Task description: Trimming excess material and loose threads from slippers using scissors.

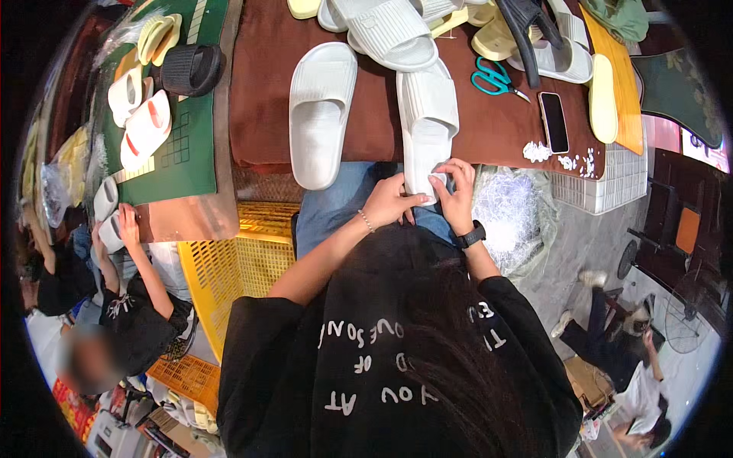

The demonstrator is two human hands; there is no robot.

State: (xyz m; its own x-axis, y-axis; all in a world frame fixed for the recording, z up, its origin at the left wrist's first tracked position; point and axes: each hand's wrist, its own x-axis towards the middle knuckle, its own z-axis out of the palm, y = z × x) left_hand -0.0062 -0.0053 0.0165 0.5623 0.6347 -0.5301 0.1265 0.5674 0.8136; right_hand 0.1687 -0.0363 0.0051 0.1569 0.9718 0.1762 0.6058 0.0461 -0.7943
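Observation:
A white slide slipper (427,137) points away from me, its heel end hanging over the front edge of the brown table (259,114). My left hand (392,200) grips the left side of that heel, thumb on top. At the heel's right side, my right hand (456,191) has its thumb and fingers bent in against the footbed. Whether a small piece sits under those fingertips cannot be made out. Another white slide slipper (315,156) lies to the left, also jutting past the edge, and neither hand touches it.
More white slippers (393,38) are heaped at the back. Teal-handled scissors (491,79), a phone (554,122), small white pieces (537,152) and a pale yellow slipper (603,99) lie on the right. A yellow crate (259,267) stands below left. A co-worker (145,305) handles slippers at a green mat (191,153).

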